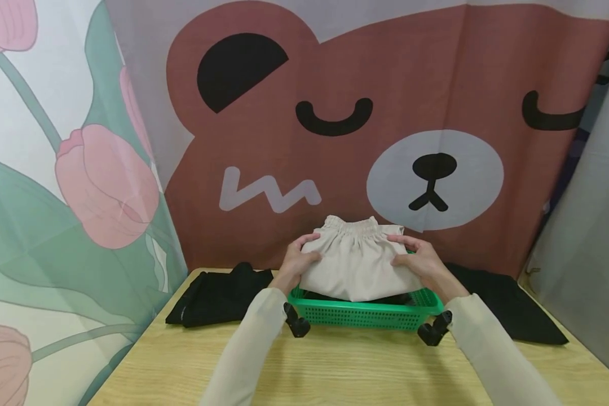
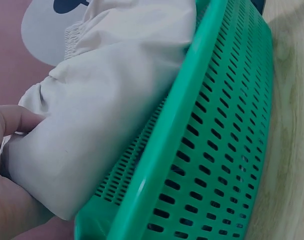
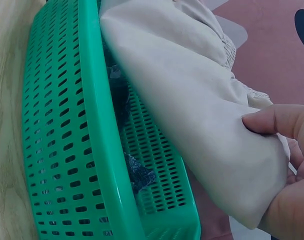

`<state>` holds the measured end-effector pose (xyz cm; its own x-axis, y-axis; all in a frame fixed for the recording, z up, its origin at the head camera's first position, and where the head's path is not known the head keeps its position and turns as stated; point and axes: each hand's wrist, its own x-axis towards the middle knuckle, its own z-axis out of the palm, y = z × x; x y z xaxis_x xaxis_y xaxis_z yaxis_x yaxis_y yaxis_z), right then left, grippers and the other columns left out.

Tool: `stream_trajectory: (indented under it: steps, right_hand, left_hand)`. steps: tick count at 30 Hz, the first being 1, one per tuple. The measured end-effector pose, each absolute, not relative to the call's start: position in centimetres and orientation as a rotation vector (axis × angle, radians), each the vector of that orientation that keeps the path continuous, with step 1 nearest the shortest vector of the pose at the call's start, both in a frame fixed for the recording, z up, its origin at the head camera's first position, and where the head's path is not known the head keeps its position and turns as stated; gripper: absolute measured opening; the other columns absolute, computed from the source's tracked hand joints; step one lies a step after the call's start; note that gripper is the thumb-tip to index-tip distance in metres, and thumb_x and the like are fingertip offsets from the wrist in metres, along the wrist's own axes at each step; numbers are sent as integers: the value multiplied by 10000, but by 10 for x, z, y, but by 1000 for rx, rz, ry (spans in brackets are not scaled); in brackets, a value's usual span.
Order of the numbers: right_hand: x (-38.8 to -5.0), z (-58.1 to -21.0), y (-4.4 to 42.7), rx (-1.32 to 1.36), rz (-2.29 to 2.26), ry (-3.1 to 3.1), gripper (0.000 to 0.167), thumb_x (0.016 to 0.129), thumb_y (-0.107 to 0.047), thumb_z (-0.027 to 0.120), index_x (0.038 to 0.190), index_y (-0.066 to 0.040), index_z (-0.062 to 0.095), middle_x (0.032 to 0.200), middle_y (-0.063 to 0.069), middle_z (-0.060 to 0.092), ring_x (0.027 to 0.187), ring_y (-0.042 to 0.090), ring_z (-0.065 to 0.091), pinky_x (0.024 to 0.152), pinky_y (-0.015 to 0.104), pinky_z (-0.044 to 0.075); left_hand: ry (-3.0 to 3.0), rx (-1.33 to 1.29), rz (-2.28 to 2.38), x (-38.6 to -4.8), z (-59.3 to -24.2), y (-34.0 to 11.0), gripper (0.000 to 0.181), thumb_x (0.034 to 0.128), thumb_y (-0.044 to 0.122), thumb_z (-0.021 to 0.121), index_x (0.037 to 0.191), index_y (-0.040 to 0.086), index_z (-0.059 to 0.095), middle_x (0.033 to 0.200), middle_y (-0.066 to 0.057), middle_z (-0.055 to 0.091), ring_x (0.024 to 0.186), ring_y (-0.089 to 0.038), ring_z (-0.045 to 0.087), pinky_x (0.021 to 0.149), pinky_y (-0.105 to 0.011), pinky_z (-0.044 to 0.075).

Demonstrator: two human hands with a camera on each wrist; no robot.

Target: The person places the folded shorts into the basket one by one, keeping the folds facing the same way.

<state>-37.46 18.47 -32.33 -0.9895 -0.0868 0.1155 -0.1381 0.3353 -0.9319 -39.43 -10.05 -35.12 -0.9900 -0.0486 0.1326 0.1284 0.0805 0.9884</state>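
Observation:
A cream cloth garment (image 1: 357, 262) with a gathered elastic waistband at its top is held over a green perforated basket (image 1: 357, 314). The left hand (image 1: 295, 264) pinches its left side and the right hand (image 1: 423, 264) pinches its right side. In the left wrist view, the thumb and fingers of the left hand (image 2: 14, 175) grip a folded edge of the garment (image 2: 102, 95). The right wrist view has the right hand (image 3: 292, 165) gripping the opposite edge, with dark and blue patterned cloth (image 3: 138, 174) below in the basket (image 3: 99, 125).
Folded black cloth (image 1: 220, 296) lies left of the basket on the wooden table (image 1: 335, 366), and another black cloth (image 1: 507, 304) lies to the right. Behind hangs a curtain (image 1: 264, 141) with a bear print; a tulip-print curtain (image 1: 106, 186) is at the left.

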Motion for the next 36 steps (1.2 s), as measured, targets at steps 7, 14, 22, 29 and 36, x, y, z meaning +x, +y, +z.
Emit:
stream_trajectory:
  steps: [7, 14, 22, 29, 36]
  right_hand:
    - [-378, -333, 186, 169, 1788, -2535, 637, 813, 11, 677, 1419, -83, 506, 1532, 168, 301, 1240, 320, 405, 949, 460, 397]
    - [-379, -344, 184, 163, 1834, -2519, 633, 810, 29, 665, 1416, -49, 499, 1559, 173, 229, 1301, 324, 322, 987, 459, 358]
    - [-379, -356, 186, 174, 1803, -2542, 638, 807, 25, 673, 1416, -33, 491, 1546, 207, 237, 1348, 359, 266, 995, 480, 339]
    - [-381, -364, 186, 155, 1766, -2555, 676, 780, 20, 683, 1424, -46, 486, 1520, 219, 285, 1322, 342, 296, 1000, 476, 338]
    - [-382, -373, 187, 134, 1745, -2579, 673, 778, 16, 682, 1420, -31, 484, 1533, 229, 253, 1390, 362, 213, 1058, 515, 272]
  left_hand:
    - [-2211, -47, -2016, -399, -363, -95, 494, 783, -46, 707, 1210, 201, 687, 1397, -70, 469, 1256, -285, 406, 1020, -479, 344]
    - [-2219, -49, -2023, -401, -373, -94, 519, 775, -51, 697, 1240, 179, 669, 1384, -93, 474, 1232, -296, 424, 1004, -469, 365]
    - [-2269, -62, -2085, -398, -381, -94, 602, 789, -81, 669, 1335, 163, 601, 1420, -100, 459, 1285, -297, 410, 1028, -482, 350]
    - [-2265, -56, -2103, -398, -385, -94, 597, 787, -87, 668, 1333, 145, 599, 1426, -90, 460, 1302, -307, 397, 1044, -491, 331]
    - [-2270, -82, -2107, -401, -391, -95, 588, 786, -83, 661, 1333, 119, 590, 1378, -111, 488, 1262, -308, 433, 1019, -481, 362]
